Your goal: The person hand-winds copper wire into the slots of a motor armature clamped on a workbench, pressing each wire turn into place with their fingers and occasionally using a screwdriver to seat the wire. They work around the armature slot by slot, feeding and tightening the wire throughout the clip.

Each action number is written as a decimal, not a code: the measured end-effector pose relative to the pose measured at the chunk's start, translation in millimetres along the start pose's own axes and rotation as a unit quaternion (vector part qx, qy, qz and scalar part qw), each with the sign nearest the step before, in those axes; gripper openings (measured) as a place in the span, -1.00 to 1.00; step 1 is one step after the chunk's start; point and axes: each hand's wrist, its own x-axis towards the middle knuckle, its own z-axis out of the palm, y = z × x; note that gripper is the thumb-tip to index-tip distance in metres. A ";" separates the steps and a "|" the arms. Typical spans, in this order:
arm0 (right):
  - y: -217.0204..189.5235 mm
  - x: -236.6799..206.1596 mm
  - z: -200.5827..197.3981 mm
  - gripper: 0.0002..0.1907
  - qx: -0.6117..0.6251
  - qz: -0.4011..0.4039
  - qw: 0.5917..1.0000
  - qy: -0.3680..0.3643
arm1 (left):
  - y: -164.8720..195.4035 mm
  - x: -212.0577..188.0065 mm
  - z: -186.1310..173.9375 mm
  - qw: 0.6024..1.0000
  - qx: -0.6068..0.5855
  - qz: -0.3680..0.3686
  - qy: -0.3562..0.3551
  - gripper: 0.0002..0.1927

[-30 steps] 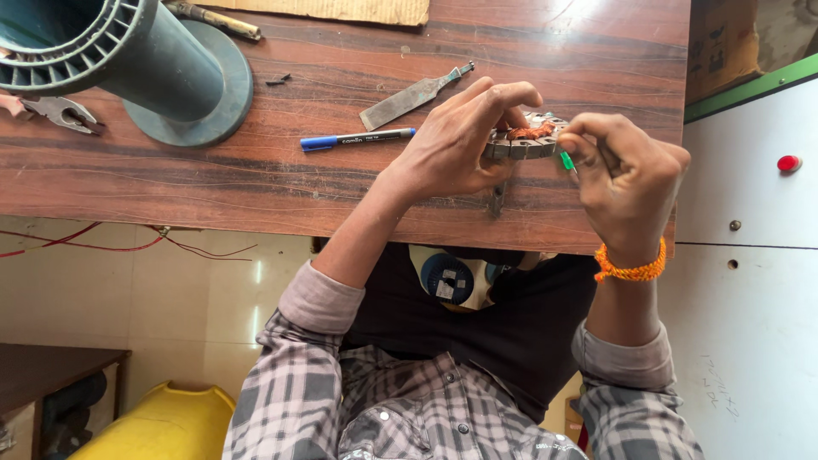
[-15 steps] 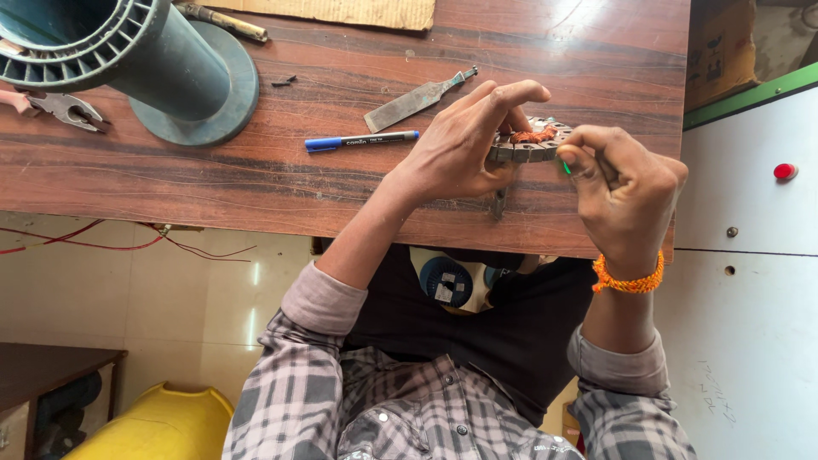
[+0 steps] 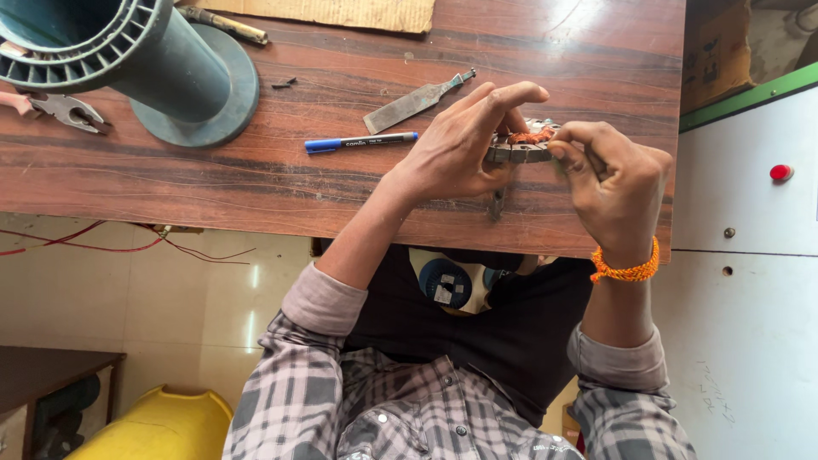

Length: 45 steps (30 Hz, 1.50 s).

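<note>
Copper-wound metal ring (image 3: 521, 146) pinched between both hands above the wooden tabletop (image 3: 341, 183).
Left hand (image 3: 464, 145) closes its grip round the ring's near side, apparently steadying it, while right hand (image 3: 613, 183) presses fingertips on the far edge, perhaps working the windings. Blue marker (image 3: 360, 141), flat file (image 3: 416, 102) and pliers (image 3: 64, 109) lie nearby.

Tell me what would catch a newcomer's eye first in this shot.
Both hands meet over the wooden table, the left hand and right hand pinching a small metal ring with copper windings. An orange bracelet rings the right wrist. At the far left stands a big teal spool, with a blue marker between.
</note>
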 end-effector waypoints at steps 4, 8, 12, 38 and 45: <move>1.7 7.2 2.5 -0.90 -0.013 -0.004 1.000 0.000 | -0.1 0.7 -0.6 1.000 -0.002 0.000 0.002 -0.05; 4.2 17.1 5.6 -0.89 -0.034 -0.009 0.999 0.010 | 0.0 1.3 -0.4 1.000 -0.002 0.001 0.005 -0.04; 6.2 23.4 6.9 -0.89 -0.013 -0.011 1.000 -0.015 | 0.1 1.0 -0.3 1.000 -0.007 -0.008 -0.001 -0.04; 11.0 27.2 2.0 -0.86 -0.014 -0.001 0.999 -0.030 | -0.2 0.1 0.0 1.000 -0.009 -0.007 0.004 0.03; 25.9 40.6 12.4 -0.93 -0.006 -0.016 1.000 -0.021 | -1.9 -0.9 0.6 1.000 -0.010 -0.017 -0.002 0.07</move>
